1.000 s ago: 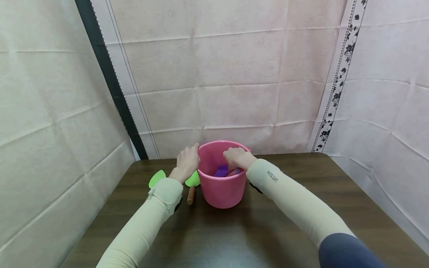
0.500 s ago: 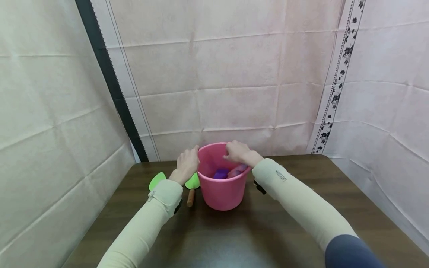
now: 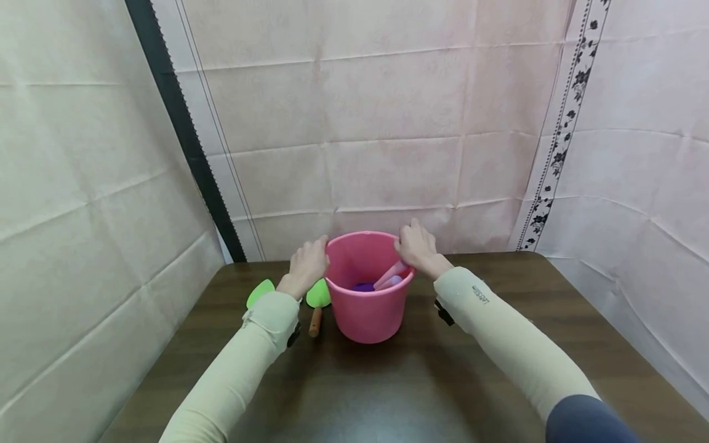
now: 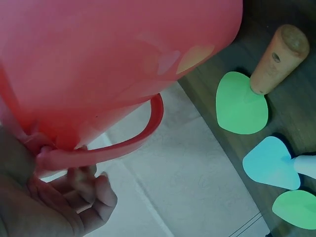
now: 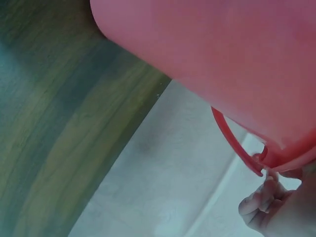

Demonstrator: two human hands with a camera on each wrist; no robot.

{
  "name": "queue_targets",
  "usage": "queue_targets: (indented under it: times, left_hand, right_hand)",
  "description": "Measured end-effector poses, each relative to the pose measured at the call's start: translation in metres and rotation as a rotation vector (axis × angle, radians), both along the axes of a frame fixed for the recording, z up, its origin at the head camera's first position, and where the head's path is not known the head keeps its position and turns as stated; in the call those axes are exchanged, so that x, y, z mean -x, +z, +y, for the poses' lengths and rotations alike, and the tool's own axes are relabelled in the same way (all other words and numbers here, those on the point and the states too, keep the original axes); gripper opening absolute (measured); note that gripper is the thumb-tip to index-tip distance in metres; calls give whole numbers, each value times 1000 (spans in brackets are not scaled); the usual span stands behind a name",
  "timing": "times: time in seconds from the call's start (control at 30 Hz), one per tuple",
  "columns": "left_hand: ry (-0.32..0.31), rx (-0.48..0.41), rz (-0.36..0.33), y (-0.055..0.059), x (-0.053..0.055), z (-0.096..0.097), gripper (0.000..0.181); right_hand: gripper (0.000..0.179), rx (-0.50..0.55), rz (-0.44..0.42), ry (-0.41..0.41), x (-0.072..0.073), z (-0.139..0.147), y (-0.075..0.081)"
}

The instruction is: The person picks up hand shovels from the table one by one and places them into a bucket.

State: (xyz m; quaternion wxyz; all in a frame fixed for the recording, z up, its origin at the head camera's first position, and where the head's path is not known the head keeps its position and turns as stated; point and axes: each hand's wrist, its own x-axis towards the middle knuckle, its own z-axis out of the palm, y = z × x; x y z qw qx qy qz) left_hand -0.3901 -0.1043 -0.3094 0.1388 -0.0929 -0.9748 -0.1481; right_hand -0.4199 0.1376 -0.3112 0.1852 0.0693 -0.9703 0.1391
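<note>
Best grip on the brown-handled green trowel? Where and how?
Likely pinch its brown handle from above, coming from the near side: it points toward the head camera and is narrower than the green blade, which lies beside the pink bucket.

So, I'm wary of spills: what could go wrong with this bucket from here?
With the left hand and right hand at its rim, the bucket could tip if raised unevenly, perhaps spilling the lilac things inside. Shifted leftward, it might knock the wooden-handled green trowel beside it.
</note>
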Motion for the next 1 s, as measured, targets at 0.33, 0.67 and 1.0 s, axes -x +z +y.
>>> queue_targets:
  times: [0.33,0.67,1.0]
  left_hand:
    - [16,-105,-11,7,3,-25,31]
    - [173,8,-159,-51,-2,-44,30]
    - [164,90,-259,-106,-20,-21,21]
  right_hand:
    - [19,-18,-49,-17,1,0,3]
    - [21,-24,-55,-24,3,-2,-2]
    - [19,-19,-48,-11,2,-4,-5]
